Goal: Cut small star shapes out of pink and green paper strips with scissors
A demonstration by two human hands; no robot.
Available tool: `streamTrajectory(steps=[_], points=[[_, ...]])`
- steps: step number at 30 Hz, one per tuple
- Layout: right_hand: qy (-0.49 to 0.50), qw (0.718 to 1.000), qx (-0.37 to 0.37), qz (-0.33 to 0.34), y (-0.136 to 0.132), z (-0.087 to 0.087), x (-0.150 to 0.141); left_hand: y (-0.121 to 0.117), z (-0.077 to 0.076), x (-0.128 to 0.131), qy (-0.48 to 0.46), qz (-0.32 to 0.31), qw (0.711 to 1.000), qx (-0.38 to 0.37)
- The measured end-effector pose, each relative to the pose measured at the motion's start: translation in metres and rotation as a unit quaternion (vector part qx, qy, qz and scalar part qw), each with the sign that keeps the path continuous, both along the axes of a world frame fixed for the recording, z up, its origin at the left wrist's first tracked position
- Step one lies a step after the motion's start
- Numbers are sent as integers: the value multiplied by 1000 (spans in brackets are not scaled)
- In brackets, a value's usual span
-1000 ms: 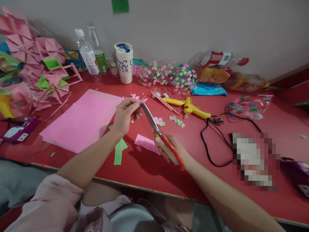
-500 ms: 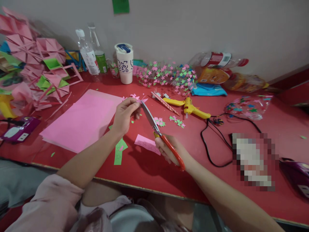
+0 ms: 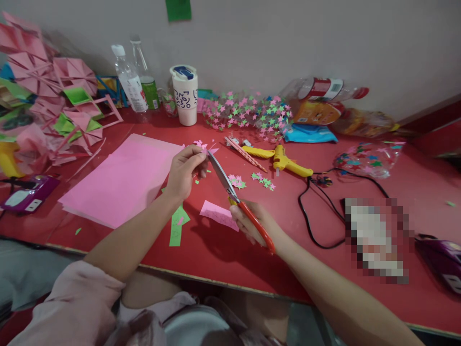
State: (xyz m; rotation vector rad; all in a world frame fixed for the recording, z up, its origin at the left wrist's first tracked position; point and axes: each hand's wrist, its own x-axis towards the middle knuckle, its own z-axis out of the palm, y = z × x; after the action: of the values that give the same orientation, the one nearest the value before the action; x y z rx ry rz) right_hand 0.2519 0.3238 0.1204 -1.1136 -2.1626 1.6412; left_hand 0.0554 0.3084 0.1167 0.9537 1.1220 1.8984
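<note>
Showing nr ctr of frame, small pink paper scrap (image 3: 213, 151) is being pinched by L hand (image 3: 185, 170); R hand (image 3: 264, 223) is gripping red-handled metal scissors (image 3: 252, 217), tips just beside scrap. Pink paper sheets (image 3: 122, 178) are lying mid-left; yellow plastic glue gun (image 3: 292, 165) is resting right of ctr.

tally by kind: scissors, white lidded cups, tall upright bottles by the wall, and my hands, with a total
Scissors: 1
White cup: 1
Tall bottles: 2 (white-capped bottle, green-labelled bottle)
Hands: 2 (left hand, right hand)
Total: 6
</note>
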Motion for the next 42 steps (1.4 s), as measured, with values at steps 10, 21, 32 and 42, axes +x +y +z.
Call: streamTrajectory(steps=[10,21,32,42], points=[[12,1000,-11,4,1,-2,1,0,0,-3,10,-5,1000,0],[15,999,-49,-4,2,-6,0,1,3,-5,35,31,999,5],[22,996,-90,7,4,-6,0,2,1,-4,18,28,999,12],[26,997,-73,26,7,-9,4,2,0,0,4,11,1000,22]])
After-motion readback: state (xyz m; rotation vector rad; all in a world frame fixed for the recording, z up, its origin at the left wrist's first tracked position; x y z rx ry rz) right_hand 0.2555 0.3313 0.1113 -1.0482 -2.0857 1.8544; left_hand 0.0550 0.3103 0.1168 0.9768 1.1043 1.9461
